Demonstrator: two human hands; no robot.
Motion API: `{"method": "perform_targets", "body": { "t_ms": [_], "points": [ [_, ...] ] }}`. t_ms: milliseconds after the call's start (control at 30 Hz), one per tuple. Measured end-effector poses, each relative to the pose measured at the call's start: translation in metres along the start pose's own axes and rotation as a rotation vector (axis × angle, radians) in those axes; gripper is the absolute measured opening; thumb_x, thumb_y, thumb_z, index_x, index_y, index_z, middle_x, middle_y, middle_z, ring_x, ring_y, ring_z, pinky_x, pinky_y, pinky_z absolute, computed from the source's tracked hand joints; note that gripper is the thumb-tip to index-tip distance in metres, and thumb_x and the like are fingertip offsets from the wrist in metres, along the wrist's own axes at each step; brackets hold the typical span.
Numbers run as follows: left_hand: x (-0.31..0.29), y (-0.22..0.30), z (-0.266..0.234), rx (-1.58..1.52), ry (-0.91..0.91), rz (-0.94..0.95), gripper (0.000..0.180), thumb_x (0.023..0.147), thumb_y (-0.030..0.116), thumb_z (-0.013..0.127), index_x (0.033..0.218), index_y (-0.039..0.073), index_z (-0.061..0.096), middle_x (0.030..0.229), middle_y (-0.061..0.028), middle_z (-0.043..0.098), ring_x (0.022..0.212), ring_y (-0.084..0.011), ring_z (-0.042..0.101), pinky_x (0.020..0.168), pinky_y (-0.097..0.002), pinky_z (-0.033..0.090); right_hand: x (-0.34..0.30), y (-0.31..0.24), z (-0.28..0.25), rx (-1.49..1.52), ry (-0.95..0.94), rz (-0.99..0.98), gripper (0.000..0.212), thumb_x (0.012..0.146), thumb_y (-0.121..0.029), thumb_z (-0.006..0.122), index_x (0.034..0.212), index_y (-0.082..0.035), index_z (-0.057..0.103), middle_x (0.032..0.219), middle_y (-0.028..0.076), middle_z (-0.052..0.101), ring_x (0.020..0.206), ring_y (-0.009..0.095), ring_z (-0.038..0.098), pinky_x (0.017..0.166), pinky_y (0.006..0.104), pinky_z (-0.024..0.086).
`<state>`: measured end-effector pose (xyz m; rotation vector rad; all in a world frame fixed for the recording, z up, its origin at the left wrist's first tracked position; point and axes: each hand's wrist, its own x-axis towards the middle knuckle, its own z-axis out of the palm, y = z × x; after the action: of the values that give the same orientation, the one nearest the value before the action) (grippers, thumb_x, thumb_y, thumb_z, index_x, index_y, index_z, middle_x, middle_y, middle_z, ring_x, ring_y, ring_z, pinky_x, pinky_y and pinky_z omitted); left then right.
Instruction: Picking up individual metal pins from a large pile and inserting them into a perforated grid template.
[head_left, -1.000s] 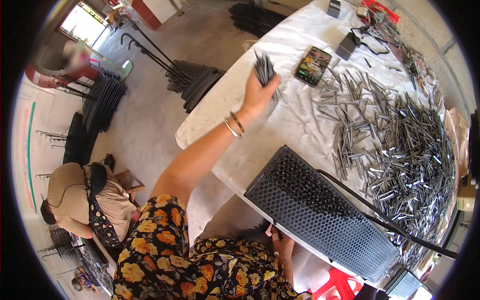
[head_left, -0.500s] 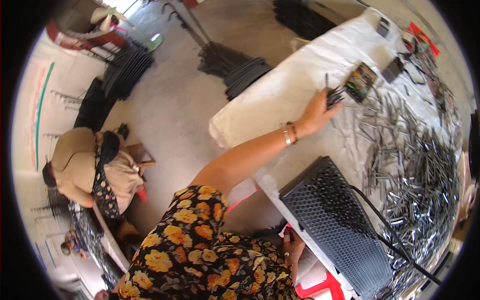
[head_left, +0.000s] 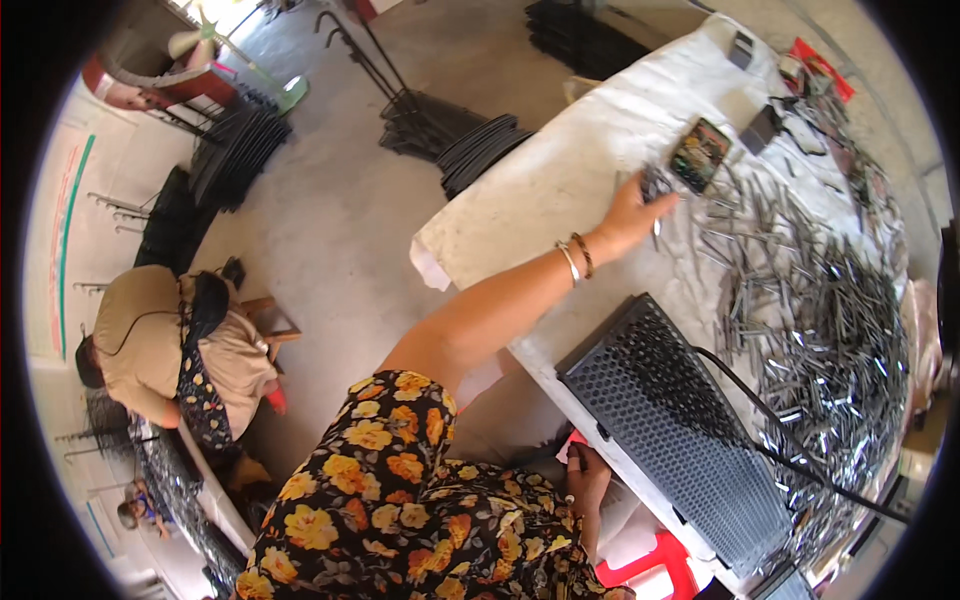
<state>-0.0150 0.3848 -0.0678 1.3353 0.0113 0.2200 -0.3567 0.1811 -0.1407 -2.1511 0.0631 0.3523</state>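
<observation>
My left hand (head_left: 638, 212) is stretched out over the white-covered table (head_left: 560, 160). It is closed round a bunch of small dark metal pieces (head_left: 655, 185), blurred by motion. Just past its fingertips lies a flat dark rectangle with a colourful face, like a phone (head_left: 700, 155). My right hand (head_left: 588, 472) is low by the table's near edge, its fingers curled beside something dark and pink; what they hold, if anything, is hidden. Between the hands, a black perforated metal panel (head_left: 680, 440) with a long thin black rod lies along the near edge.
A large heap of loose metal strips (head_left: 830, 350) covers the table's right side. A red plastic stool (head_left: 655, 565) stands below the near edge. Black mesh racks (head_left: 480, 150) are stacked on the floor beyond. At left a co-worker (head_left: 150, 320) bends over another table.
My left hand has shifted slightly left, and the metal pieces in it have turned. The black panel sits a little differently in view as the head has moved.
</observation>
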Motion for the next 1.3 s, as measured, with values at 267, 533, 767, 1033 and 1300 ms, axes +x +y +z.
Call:
{"method": "perform_targets", "body": {
  "t_ms": [267,533,767,1033,1300],
  "points": [
    [-0.012,0.082,0.005,-0.924,-0.105,-0.496,0.012,0.088,0.011,0.062,0.089,0.003,0.054,0.081,-0.0092,0.060,0.076,-0.0203,0.060,0.073,-0.0362,0.054,-0.019,-0.008,-0.008,0.035,0.078,-0.099,0.018,0.083,-0.011,0.065,0.097,0.000,0.068,0.083,0.019,0.066,0.068,0.028,0.064,0.065,0.0339,0.050],
    [-0.194,0.127,0.017,-0.490,-0.551,-0.769,0.021,0.088,0.018,0.064,0.099,0.002,0.057,0.080,-0.0049,0.059,0.068,-0.0136,0.059,0.058,-0.0268,0.051,-0.044,-0.101,-0.077,0.484,-0.036,-0.149,0.021,0.092,-0.018,0.061,0.100,0.001,0.068,0.084,0.005,0.065,0.070,0.010,0.057,0.063,0.0234,0.047],
    [-0.275,0.113,0.032,-0.505,-0.683,-0.989,0.020,0.087,0.021,0.064,0.095,0.003,0.058,0.077,-0.0048,0.059,0.065,-0.0126,0.058,0.056,-0.0246,0.046,-0.007,-0.125,-0.121,0.578,0.143,-0.088,0.040,0.094,-0.033,0.058,0.110,0.003,0.064,0.084,0.004,0.065,0.065,0.006,0.054,0.059,0.0214,0.045],
    [-0.285,0.109,0.032,-0.388,-0.788,-1.014,0.017,0.087,0.015,0.060,0.098,0.002,0.055,0.072,-0.0031,0.055,0.063,-0.0105,0.053,0.056,-0.0246,0.043,0.001,-0.117,-0.115,0.764,-0.006,0.087,0.027,0.087,-0.025,0.068,0.097,0.001,0.068,0.077,0.003,0.065,0.062,0.008,0.057,0.053,0.0222,0.045],
    [-0.276,0.095,0.034,-0.365,-0.773,-0.960,0.021,0.087,0.016,0.062,0.101,0.002,0.056,0.077,-0.0008,0.055,0.065,-0.0089,0.054,0.055,-0.0237,0.042,0.011,-0.119,-0.122,0.729,0.063,0.111,0.020,0.087,-0.017,0.068,0.098,0.001,0.068,0.076,0.002,0.065,0.065,0.008,0.057,0.057,0.0219,0.047]
  ]
}}
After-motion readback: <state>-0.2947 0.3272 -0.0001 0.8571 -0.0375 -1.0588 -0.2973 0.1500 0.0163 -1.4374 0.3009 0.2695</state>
